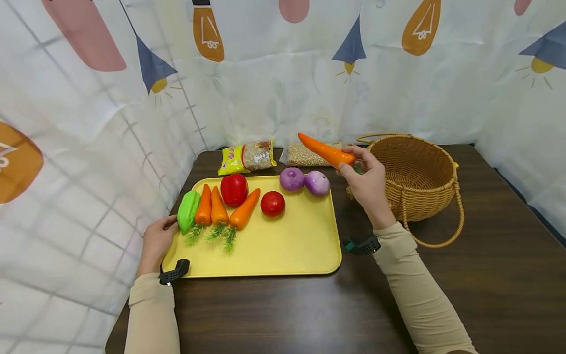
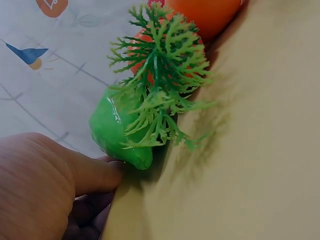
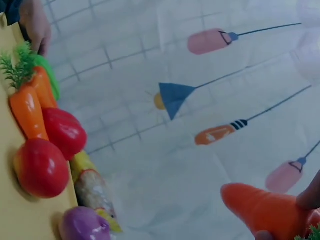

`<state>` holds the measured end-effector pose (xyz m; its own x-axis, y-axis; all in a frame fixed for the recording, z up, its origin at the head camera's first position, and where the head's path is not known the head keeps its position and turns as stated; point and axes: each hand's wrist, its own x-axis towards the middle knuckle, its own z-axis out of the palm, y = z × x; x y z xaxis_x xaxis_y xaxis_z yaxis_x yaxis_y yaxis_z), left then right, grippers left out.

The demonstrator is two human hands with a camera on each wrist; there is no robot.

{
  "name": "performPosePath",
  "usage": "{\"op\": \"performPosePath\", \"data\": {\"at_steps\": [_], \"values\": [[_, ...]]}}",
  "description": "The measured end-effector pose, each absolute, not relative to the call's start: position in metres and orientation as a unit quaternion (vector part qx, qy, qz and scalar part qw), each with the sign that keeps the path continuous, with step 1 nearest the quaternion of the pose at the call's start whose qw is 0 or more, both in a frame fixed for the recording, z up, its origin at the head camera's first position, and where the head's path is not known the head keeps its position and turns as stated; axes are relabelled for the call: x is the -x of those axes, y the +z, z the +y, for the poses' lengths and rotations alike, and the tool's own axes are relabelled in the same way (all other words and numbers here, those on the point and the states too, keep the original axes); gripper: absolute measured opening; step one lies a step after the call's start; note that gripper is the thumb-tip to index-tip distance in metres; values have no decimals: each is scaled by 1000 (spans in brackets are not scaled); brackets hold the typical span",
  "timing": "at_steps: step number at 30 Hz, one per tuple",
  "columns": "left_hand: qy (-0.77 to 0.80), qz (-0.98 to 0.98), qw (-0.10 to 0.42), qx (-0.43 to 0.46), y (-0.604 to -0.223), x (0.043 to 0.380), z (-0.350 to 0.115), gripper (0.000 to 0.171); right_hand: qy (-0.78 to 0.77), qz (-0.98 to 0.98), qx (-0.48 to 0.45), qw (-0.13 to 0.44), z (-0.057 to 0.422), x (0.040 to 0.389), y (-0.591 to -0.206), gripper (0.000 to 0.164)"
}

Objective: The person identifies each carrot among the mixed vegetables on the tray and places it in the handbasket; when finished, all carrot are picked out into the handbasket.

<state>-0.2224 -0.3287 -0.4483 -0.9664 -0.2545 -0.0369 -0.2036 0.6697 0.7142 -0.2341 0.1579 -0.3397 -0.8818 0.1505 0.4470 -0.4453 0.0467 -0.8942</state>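
My right hand (image 1: 367, 184) pinches one carrot (image 1: 325, 149) in the air beside one basket (image 1: 424, 201); my left hand (image 1: 156, 241) is at the rim of one tray (image 1: 283, 250), its grip I can't tell. On it I count three carrots (image 1: 219, 209), two onions (image 1: 292, 179), one tomato (image 1: 272, 204), one pepper (image 1: 234, 190), one green fruit (image 1: 188, 211).

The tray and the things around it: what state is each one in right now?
Tray: lying flat, partly filled
Held carrot: raised in the right grip
Three carrots: lying on the tray
Green fruit: on the tray, beside the left grip
Red pepper: whole, on the tray
Tomato: whole, on the tray
Two onions: whole, side by side
Basket: upright, open-topped
Yellow packet: filled, lying down
Grain packet: filled, partly hidden
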Motion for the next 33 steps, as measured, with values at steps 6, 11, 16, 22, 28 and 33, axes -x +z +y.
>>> {"op": "performPosePath", "data": {"at_steps": [6,11,16,22,28,33], "values": [[-390,-911,29,-129,-448,222,-328,45,673,-687,-81,263,188,232,-328,28],[-383,-914,23,-129,-450,220,-330,46,688,-672,-42,270,220,232,-325,29],[-381,-916,23,-126,-451,219,-330,48,704,-658,0,267,250,231,-326,31],[-386,-914,25,-126,-448,218,-329,48,707,-653,21,271,268,232,-328,32],[-389,-913,18,-124,-447,219,-328,48,700,-654,53,281,278,232,-328,32],[-391,-913,12,-119,-446,220,-328,49,702,-647,91,284,290,228,-327,30]]}}
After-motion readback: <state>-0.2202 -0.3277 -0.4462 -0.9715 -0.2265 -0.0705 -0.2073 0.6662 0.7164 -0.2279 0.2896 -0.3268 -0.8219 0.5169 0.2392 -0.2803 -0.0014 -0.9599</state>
